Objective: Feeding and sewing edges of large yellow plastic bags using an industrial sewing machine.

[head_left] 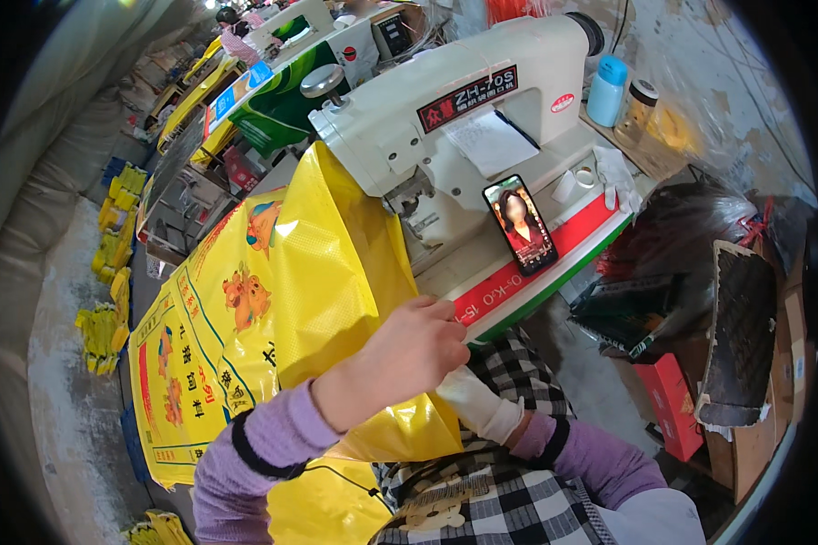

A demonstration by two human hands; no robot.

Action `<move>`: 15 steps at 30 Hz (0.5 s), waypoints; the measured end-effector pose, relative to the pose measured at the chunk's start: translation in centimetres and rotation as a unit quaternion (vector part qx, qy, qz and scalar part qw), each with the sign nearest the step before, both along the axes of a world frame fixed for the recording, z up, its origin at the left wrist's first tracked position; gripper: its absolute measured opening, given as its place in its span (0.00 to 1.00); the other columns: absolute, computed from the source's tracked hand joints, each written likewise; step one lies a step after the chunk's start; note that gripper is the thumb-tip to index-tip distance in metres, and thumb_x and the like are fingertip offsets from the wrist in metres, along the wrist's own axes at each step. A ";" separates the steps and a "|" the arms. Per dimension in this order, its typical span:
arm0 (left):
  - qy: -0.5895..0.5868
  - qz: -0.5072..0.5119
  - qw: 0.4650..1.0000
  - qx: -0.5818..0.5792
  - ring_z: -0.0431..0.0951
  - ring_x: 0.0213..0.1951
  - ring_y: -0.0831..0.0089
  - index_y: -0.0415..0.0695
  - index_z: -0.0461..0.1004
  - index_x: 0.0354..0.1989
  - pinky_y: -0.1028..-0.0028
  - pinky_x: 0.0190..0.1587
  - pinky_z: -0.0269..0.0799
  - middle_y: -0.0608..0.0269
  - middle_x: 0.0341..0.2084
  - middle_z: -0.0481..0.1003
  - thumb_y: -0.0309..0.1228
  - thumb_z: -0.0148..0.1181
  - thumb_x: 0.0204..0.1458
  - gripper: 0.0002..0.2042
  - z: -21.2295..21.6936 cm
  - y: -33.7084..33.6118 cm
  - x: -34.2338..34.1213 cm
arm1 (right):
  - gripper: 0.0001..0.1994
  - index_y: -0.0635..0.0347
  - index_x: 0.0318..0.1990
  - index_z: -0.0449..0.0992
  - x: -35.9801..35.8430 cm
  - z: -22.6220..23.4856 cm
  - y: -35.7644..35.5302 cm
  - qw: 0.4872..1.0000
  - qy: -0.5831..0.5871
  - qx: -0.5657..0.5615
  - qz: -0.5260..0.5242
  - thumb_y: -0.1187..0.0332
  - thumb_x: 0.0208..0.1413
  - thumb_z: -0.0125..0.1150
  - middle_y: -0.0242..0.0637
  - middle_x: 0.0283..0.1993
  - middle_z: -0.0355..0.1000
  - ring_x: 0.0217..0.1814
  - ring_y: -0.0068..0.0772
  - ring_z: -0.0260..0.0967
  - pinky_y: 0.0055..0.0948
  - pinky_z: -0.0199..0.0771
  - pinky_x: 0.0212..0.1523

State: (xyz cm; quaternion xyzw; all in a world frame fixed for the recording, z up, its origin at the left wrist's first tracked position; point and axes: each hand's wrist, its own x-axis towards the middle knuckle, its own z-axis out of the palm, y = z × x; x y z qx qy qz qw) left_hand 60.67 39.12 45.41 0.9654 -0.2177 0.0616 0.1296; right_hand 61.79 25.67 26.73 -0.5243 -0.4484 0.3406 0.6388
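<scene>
A large yellow woven bag [336,272] with printed animals and lettering leans against the white industrial sewing machine [482,73]. Its upper corner reaches up to the needle area [418,204]. My bare left hand [413,354] is closed, fingers curled on the bag's edge by the front of the machine bed. My right hand [482,406], in a white glove, sits just below and to the right, against the bag's lower edge. Its fingers are hidden behind the left hand and the bag.
A phone [519,225] with a lit screen leans on the bed near a notepad [491,143], tape roll [585,176] and blue bottle [606,91]. Folded yellow bags [114,254] lie in a row at left. A red box [671,407] and cardboard [738,336] stand at right.
</scene>
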 end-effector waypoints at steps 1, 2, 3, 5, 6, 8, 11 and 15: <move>0.014 -0.010 1.000 0.004 0.74 0.30 0.59 0.45 0.70 0.20 0.64 0.30 0.72 0.63 0.21 0.70 0.29 0.60 0.37 0.05 -1.7 0.1 -0.5 | 0.13 0.62 0.53 0.72 0.1 1.5 -1.0 0.999 -0.030 -0.017 0.019 0.71 0.64 0.49 0.36 0.48 0.74 0.56 0.32 0.70 0.32 0.70 0.55; 0.027 -0.026 0.999 0.007 0.74 0.30 0.59 0.46 0.70 0.20 0.64 0.30 0.72 0.64 0.21 0.71 0.30 0.60 0.39 0.05 -2.7 0.0 -0.5 | 0.13 0.62 0.53 0.72 0.1 2.3 -1.7 0.999 -0.030 -0.018 0.018 0.71 0.64 0.49 0.36 0.48 0.74 0.56 0.32 0.70 0.32 0.70 0.55; 0.128 -0.005 0.990 0.067 0.76 0.30 0.57 0.43 0.72 0.21 0.62 0.29 0.71 0.60 0.23 0.73 0.31 0.59 0.40 0.06 -3.3 -0.7 -1.6 | 0.14 0.63 0.54 0.71 -0.1 2.9 -2.6 0.989 0.138 -0.044 0.030 0.71 0.63 0.50 0.39 0.50 0.74 0.57 0.31 0.70 0.31 0.69 0.55; 0.306 -0.065 0.949 0.035 0.76 0.28 0.53 0.41 0.72 0.25 0.58 0.28 0.70 0.54 0.22 0.73 0.31 0.59 0.46 0.06 -2.6 -1.0 -4.1 | 0.21 0.66 0.57 0.70 1.1 8.1 -4.9 0.952 0.259 -0.152 0.058 0.73 0.55 0.55 0.49 0.50 0.74 0.53 0.31 0.71 0.28 0.68 0.54; 0.308 -0.065 0.948 0.032 0.76 0.28 0.53 0.41 0.72 0.25 0.58 0.28 0.70 0.54 0.22 0.73 0.31 0.59 0.46 0.06 -3.1 -1.2 -5.5 | 0.21 0.66 0.57 0.70 1.7 8.2 -5.8 0.951 0.262 -0.155 0.059 0.73 0.55 0.55 0.49 0.50 0.74 0.53 0.31 0.71 0.28 0.68 0.54; 0.360 -0.012 0.925 -0.123 0.75 0.24 0.48 0.40 0.71 0.30 0.55 0.27 0.69 0.50 0.17 0.71 0.32 0.58 0.52 0.07 -3.5 -2.1 -7.6 | 0.23 0.67 0.57 0.69 2.7 8.2 -7.4 0.973 0.092 -0.211 0.007 0.72 0.52 0.54 0.50 0.46 0.75 0.48 0.33 0.74 0.30 0.71 0.51; 0.418 0.048 0.900 -0.115 0.74 0.24 0.48 0.41 0.69 0.33 0.54 0.28 0.70 0.49 0.17 0.71 0.33 0.57 0.56 0.08 -1.4 -2.4 -7.7 | 0.22 0.67 0.56 0.69 2.9 9.8 -7.6 0.971 0.082 -0.225 -0.006 0.72 0.52 0.52 0.53 0.43 0.75 0.45 0.43 0.76 0.33 0.73 0.47; 0.407 0.127 0.902 -0.070 0.76 0.28 0.52 0.41 0.68 0.33 0.55 0.30 0.71 0.50 0.23 0.72 0.33 0.58 0.53 0.09 -0.8 -3.2 -8.1 | 0.21 0.66 0.56 0.70 2.8 10.1 -7.8 0.975 0.056 -0.211 -0.035 0.71 0.54 0.50 0.54 0.42 0.75 0.43 0.50 0.76 0.34 0.74 0.44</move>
